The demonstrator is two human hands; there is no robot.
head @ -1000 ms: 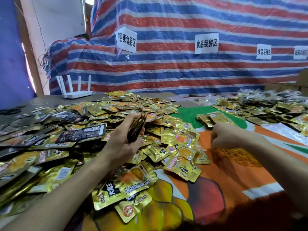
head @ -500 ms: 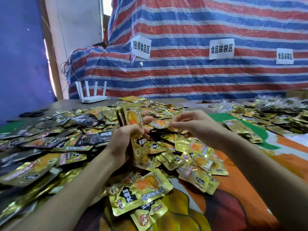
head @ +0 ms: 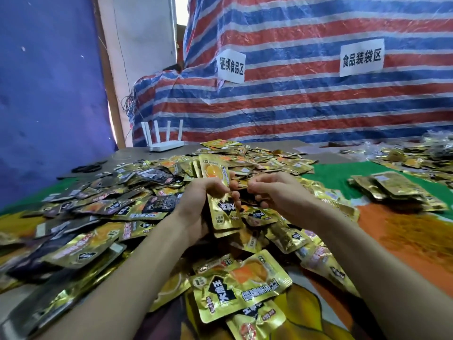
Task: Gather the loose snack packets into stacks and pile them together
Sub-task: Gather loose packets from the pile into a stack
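the right hand point(head: 274, 192) has swung in from the loose packets point(head: 98, 217) on the counter point(head: 137, 155) to the upright stack point(head: 221, 192) the left hand point(head: 196, 204) grips. its fingers point(head: 256, 187) curl at the stack's edge; whether they pinch anything i cannot tell. likely another packet added.

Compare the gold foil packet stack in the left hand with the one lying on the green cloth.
The held stack stands upright, gripped by the left hand; the resting stack lies flat on the green cloth. The held stack shows its printed front; the resting stack, plainer backs. Both are gold foil.
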